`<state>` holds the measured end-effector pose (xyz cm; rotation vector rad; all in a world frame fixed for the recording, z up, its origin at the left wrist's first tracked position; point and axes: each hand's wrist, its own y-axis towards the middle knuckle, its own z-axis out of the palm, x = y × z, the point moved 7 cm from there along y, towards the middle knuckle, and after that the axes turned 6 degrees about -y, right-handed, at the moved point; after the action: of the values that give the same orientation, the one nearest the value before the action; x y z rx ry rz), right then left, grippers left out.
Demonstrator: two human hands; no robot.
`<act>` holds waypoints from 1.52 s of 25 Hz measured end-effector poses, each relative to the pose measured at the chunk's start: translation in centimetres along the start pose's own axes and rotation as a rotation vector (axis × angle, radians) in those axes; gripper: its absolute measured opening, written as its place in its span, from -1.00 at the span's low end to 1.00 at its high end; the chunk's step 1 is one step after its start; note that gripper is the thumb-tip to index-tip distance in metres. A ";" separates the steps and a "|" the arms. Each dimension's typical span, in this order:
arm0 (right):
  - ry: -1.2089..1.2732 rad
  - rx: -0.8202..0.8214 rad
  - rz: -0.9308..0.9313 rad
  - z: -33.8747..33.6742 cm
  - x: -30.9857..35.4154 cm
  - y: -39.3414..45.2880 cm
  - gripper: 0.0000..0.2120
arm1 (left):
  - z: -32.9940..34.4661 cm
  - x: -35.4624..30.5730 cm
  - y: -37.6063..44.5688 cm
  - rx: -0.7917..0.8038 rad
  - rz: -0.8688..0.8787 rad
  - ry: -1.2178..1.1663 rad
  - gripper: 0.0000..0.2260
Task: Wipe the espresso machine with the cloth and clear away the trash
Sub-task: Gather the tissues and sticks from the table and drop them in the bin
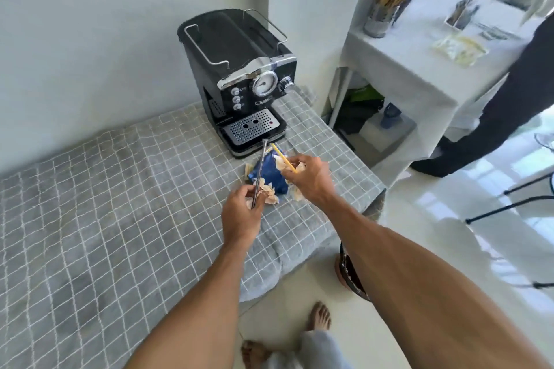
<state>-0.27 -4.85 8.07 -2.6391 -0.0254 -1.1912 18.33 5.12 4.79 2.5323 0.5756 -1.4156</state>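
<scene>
A black and chrome espresso machine (239,81) stands at the back of a table covered in grey checked fabric (105,204). In front of its drip tray lies a blue cloth (274,178) with crumpled brownish paper scraps (268,190) around it. My left hand (242,213) is shut on a thin metal straw (260,171) that points toward the machine, with paper scraps under its fingers. My right hand (311,178) is closed on a yellow straw (283,159) and a scrap of paper, just above the cloth.
A dark round bin (349,275) sits on the floor under my right forearm, beside the table's corner. A white shelf unit (398,69) with cups of utensils stands to the right. A person in dark clothing (494,111) stands by it. My bare feet show below.
</scene>
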 end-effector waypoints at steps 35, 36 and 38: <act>0.160 -0.083 0.656 -14.2 -50.9 -7.3 -0.43 | 49.1 -0.6 -14.0 0.691 -0.213 0.145 -0.60; 0.178 -0.085 0.663 -14.1 -51.1 -7.4 -0.42 | 49.1 -0.5 -14.1 0.692 -0.218 0.146 -0.59; 0.217 -0.111 0.680 -14.1 -51.3 -7.7 -0.43 | 48.9 -0.5 -14.1 0.687 -0.221 0.154 -0.59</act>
<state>-45.68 3.71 -19.28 -2.2680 0.9156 -1.2218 -25.81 1.11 -20.26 3.2121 0.4573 -1.7398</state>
